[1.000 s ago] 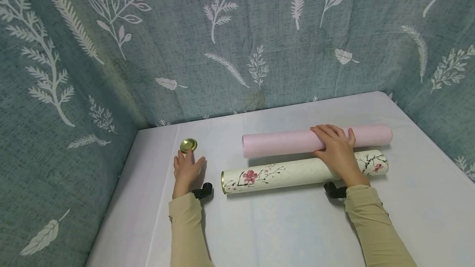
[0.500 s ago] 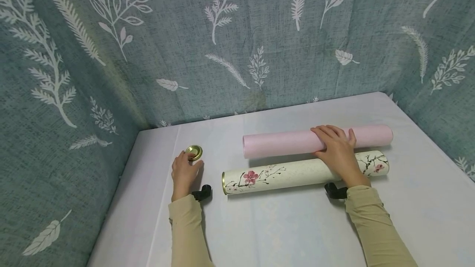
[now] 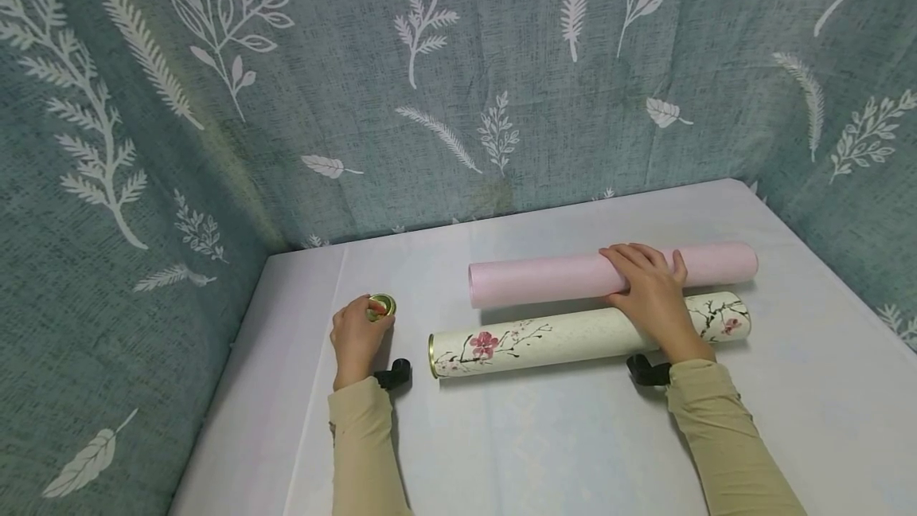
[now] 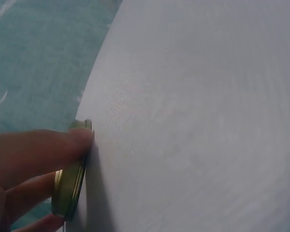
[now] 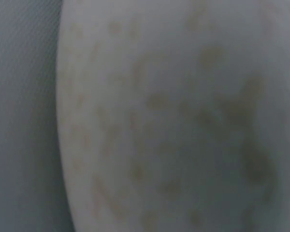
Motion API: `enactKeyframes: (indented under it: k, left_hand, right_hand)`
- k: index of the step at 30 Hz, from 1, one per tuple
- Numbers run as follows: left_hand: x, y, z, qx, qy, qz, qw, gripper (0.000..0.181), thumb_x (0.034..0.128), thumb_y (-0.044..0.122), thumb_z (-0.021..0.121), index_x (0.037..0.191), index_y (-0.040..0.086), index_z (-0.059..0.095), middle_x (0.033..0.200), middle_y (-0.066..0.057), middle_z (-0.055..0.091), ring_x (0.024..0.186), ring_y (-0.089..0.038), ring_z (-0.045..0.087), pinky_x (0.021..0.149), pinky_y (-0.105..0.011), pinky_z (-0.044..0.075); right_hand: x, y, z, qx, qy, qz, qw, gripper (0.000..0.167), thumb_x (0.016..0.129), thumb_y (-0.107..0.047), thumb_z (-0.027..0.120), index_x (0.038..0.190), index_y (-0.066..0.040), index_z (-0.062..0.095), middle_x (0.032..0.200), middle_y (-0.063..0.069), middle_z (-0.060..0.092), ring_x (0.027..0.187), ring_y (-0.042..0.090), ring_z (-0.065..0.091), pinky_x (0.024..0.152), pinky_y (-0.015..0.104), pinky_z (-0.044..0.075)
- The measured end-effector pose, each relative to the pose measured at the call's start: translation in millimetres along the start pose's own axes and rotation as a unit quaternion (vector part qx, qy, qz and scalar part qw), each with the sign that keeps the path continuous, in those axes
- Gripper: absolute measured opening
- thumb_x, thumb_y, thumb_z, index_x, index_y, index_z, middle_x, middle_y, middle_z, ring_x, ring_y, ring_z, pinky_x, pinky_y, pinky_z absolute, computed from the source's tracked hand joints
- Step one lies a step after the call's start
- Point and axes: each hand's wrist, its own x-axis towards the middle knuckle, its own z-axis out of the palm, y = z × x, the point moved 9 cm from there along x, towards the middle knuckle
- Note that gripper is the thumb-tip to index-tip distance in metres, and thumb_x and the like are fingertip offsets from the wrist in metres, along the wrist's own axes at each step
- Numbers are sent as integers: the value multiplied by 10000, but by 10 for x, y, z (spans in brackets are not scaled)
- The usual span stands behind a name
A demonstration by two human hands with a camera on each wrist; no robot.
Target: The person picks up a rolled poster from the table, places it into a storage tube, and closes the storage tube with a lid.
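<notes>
My left hand (image 3: 357, 345) pinches a round gold lid (image 3: 384, 306) at the table's left side. In the left wrist view the lid (image 4: 72, 176) stands on edge between thumb and fingers, tilted up off the cloth. My right hand (image 3: 653, 293) grips a pink paper roll (image 3: 533, 277), fingers over its top and thumb on its near side. Under the right wrist lies a cream tube (image 3: 559, 341) printed with plum blossoms, a gold rim at its left end. The right wrist view is filled by the blurred surface of that tube (image 5: 183, 116).
A white cloth covers the table (image 3: 544, 444). Green leaf-patterned curtain (image 3: 458, 118) hangs behind and along both sides. Black wrist cameras, such as the left wrist camera (image 3: 394, 373), sit near each cuff.
My left hand's fingers have closed on the gold lid, drawing it slightly nearer and to the right, then tilting it up. The right hand, pink roll and cream tube have stayed put.
</notes>
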Motion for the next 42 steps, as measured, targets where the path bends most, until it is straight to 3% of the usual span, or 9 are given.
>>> enactKeyframes:
  k: [6, 12, 17, 27, 34, 42]
  left_hand:
    - [-10, 8, -58, -336, 155, -74, 9993, 455, 761, 260, 684, 1137, 50, 535, 1142, -168, 523, 1087, -363, 352, 879, -529, 260]
    - [31, -21, -37, -783, -181, -124, 9967, 656, 796, 392, 632, 1325, 100, 374, 1168, -170, 500, 1064, -327, 394, 855, -461, 360]
    - [50, -25, -24, -694, -439, -158, 9965, 767, 800, 534, 559, 1387, 127, 281, 1121, -170, 476, 989, -311, 466, 836, -453, 371]
    - [10, -16, 36, -696, -739, -255, 9945, 705, 793, 632, 474, 1308, 153, 420, 1166, -164, 416, 1022, -313, 450, 856, -459, 361]
    - [10, -55, 10, -997, -633, -299, 9926, 680, 818, 596, 469, 1302, 127, 385, 1244, -135, 442, 1123, -289, 426, 918, -448, 338]
    - [37, -72, 35, -1446, -782, -531, 9850, 691, 815, 585, 484, 1331, 155, 322, 1309, -120, 402, 1187, -276, 392, 939, -456, 330]
  right_hand:
    - [-1, -4, -4, 47, 31, -19, 10000, 707, 600, -189, 823, 1237, -187, 519, 1252, 34, 499, 1192, 280, 340, 963, 624, -8]
    - [-5, -10, -13, 58, 57, -15, 10000, 710, 596, -195, 826, 1237, -187, 520, 1253, 32, 499, 1197, 280, 337, 968, 616, -20]
    - [-3, -15, -7, 66, -7, 3, 10000, 704, 608, -194, 819, 1243, -178, 516, 1260, 45, 492, 1197, 293, 333, 967, 619, -26]
    - [-10, -7, -20, 10, 38, -39, 10000, 711, 602, -203, 823, 1243, -182, 516, 1259, 41, 493, 1198, 290, 334, 970, 616, -13]
    - [-4, -15, -1, 5, 42, -57, 10000, 708, 596, -202, 824, 1236, -178, 521, 1254, 42, 498, 1189, 287, 342, 958, 630, 10]
    - [-10, -10, -22, 27, 90, -60, 9999, 720, 589, -196, 829, 1239, -185, 520, 1250, 38, 503, 1190, 285, 346, 956, 633, 17]
